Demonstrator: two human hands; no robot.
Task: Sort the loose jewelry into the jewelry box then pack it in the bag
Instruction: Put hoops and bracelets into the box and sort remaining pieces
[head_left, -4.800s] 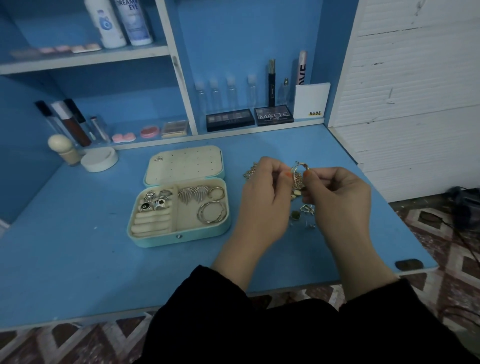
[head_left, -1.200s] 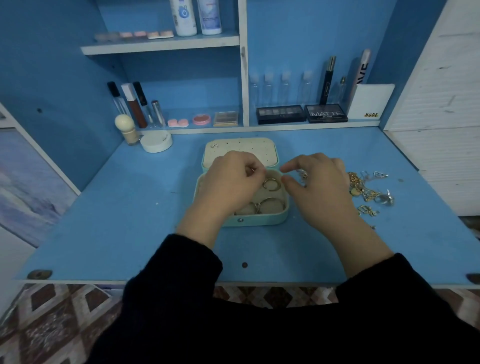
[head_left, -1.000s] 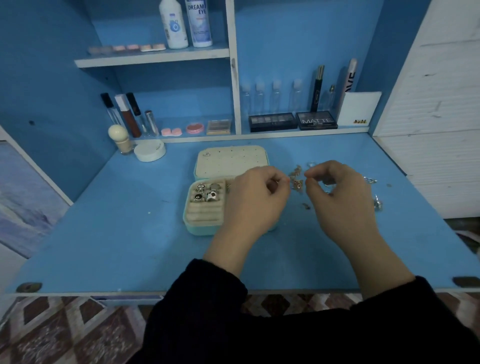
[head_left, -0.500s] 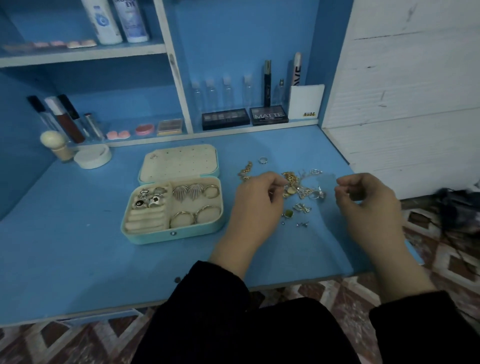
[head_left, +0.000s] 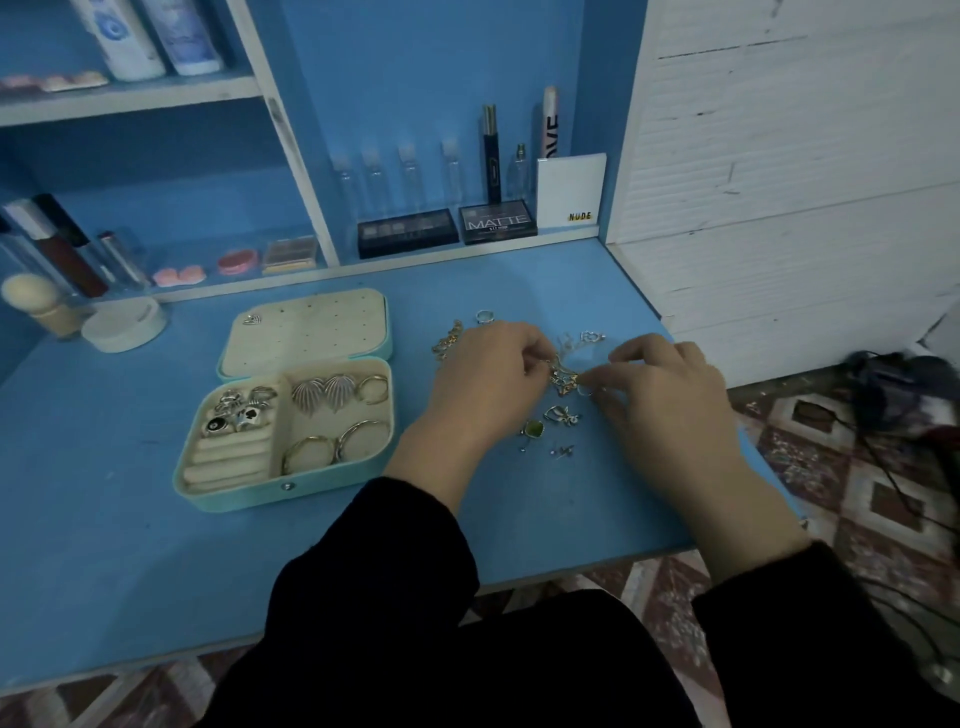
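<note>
A blue desk (head_left: 130, 545) is sitting below blue shelves lined with cosmetics, and the open jewelry box (head_left: 234, 496) is lying on it left of centre, its compartments already holding rings, hoops and a pair of fan-shaped earrings. The loose jewelry (head_left: 558, 415) is lying scattered on the desk just right of the box, and both hands are working in the middle of it. The left hand (head_left: 483, 379) is curling its fingers inward and the right hand (head_left: 665, 395) is pinching with thumb and forefinger, both on one gold tangle (head_left: 563, 382) that looks like fine chain. It is probably going to handle as light, limp and quick to snag, so taking it by a solid part such as a pendant or clasp seems safer than pulling on a loop. The tiny studs (head_left: 561, 451) nearer the desk's front edge are likely slippery and are calling for a fingertip pinch. No bag is showing clearly.
</note>
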